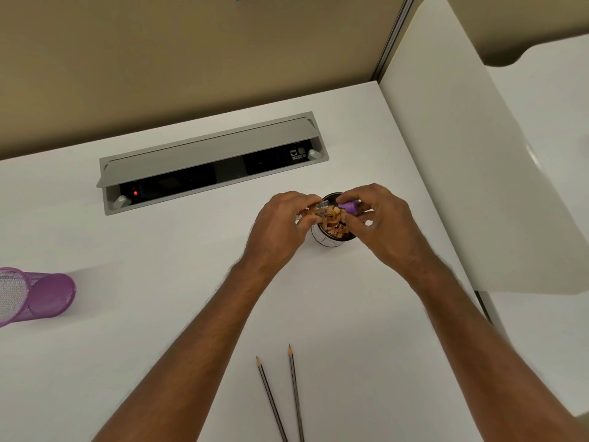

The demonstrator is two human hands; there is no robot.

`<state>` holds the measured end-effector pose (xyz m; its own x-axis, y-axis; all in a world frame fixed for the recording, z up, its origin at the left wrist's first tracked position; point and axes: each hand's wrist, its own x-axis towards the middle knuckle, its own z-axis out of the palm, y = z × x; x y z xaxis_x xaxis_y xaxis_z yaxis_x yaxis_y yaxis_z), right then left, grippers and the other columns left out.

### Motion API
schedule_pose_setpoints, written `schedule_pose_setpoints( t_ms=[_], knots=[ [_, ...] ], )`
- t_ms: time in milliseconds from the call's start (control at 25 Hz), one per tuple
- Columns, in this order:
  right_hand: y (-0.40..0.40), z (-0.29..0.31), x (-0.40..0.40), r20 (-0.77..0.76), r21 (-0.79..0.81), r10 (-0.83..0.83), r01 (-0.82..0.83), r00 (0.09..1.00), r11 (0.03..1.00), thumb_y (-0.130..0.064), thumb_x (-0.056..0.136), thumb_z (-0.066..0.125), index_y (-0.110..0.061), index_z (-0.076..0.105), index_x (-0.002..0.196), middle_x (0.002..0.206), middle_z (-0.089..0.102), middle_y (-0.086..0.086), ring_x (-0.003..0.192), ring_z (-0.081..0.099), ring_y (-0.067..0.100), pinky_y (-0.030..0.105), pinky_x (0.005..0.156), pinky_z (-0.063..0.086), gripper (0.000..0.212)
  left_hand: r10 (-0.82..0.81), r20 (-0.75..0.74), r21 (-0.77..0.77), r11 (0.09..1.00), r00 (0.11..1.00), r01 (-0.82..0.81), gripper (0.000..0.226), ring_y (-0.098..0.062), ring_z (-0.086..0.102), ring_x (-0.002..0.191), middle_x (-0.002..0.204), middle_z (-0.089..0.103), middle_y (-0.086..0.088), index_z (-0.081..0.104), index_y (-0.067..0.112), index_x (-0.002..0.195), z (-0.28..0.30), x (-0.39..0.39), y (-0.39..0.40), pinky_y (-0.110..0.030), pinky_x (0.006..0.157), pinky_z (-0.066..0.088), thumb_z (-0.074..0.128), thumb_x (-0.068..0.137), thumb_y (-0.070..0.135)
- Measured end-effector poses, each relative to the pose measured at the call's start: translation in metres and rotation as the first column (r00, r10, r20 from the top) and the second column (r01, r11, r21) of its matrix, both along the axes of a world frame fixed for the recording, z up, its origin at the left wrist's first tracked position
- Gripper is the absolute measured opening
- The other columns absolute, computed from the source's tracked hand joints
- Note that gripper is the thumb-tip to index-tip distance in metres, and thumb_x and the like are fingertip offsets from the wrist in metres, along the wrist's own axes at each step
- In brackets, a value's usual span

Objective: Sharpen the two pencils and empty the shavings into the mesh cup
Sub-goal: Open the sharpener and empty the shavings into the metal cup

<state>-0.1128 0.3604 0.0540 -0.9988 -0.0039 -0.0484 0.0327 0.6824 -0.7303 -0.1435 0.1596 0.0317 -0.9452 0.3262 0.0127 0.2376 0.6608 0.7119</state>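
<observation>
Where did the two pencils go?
In the head view, the two pencils lie side by side on the white desk, between the person's forearms, tips pointing away, nearer than the black cup.

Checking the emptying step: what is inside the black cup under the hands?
Pencil shavings fill the black cup. Both hands cover its rim's sides; its bottom is hidden.

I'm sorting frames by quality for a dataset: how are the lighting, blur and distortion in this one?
Head view: soft, even light, only faint shadows on the desk; wide-angle bending curves the desk edges and divider; the purple cup at the left edge looks stretched and smeared; the left hand, right hand and pencils are fairly sharp; no strong glare.
</observation>
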Motion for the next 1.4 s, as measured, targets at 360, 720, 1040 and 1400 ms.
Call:
schedule_pose_setpoints(
  t_ms=[360, 720, 1040, 1400],
  knots=[
    [-0.003, 0.002, 0.001, 0.066, -0.151, -0.099, 0.108, 0.993, 0.983, -0.014, 0.089, 0.076, -0.03, 0.073, 0.114, 0.111, 0.068, -0.008, 0.091, 0.069, 0.001, 0.015, 0.077, 0.059, 0.03, -0.004, 0.028, 0.004, 1.0, 1.0, 0.004, 0.033, -0.016, 0.061, 0.107, 0.113, 0.073, 0.001, 0.07, 0.02, 0.122, -0.001, 0.003, -0.001, -0.032, 0.094, 0.049, 0.073, 0.09, 0.026],
    [-0.008, 0.013, 0.002, -0.022, 0.22, 0.097, -0.09, 0.995, 0.971, -0.014, 0.09, 0.073, -0.019, 0.07, 0.115, 0.11, 0.066, -0.002, 0.096, 0.057, 0.012, 0.016, 0.082, 0.047, 0.026, 0.015, 0.018, 0.039, 0.999, 1.0, -0.015, 0.032, -0.015, 0.061, 0.105, 0.112, 0.073, 0.001, 0.071, 0.02, 0.12, 0.003, 0.006, -0.004, -0.034, 0.094, 0.051, 0.074, 0.089, 0.026],
    [-0.005, 0.006, -0.001, 0.064, 0.289, 0.044, -0.061, 0.997, 0.956, -0.023, 0.09, 0.074, -0.026, 0.07, 0.123, 0.105, 0.066, -0.005, 0.091, 0.056, 0.011, 0.021, 0.079, 0.043, 0.033, 0.022, 0.014, 0.06, 0.998, 1.0, -0.023, 0.032, -0.017, 0.062, 0.105, 0.111, 0.073, 0.0, 0.071, 0.018, 0.12, 0.006, 0.006, -0.007, -0.037, 0.094, 0.053, 0.074, 0.089, 0.023],
    [0.004, 0.014, 0.0, 0.258, -0.322, -0.128, 0.21, 0.958, 0.923, -0.015, 0.089, 0.077, -0.03, 0.072, 0.109, 0.1, 0.077, -0.011, 0.083, 0.075, 0.008, 0.015, 0.069, 0.052, 0.026, 0.031, 0.022, 0.076, 0.997, 0.999, -0.032, 0.032, -0.014, 0.062, 0.103, 0.111, 0.073, 0.002, 0.071, 0.02, 0.121, 0.004, 0.008, -0.007, -0.038, 0.092, 0.054, 0.075, 0.089, 0.023]
  ],
)
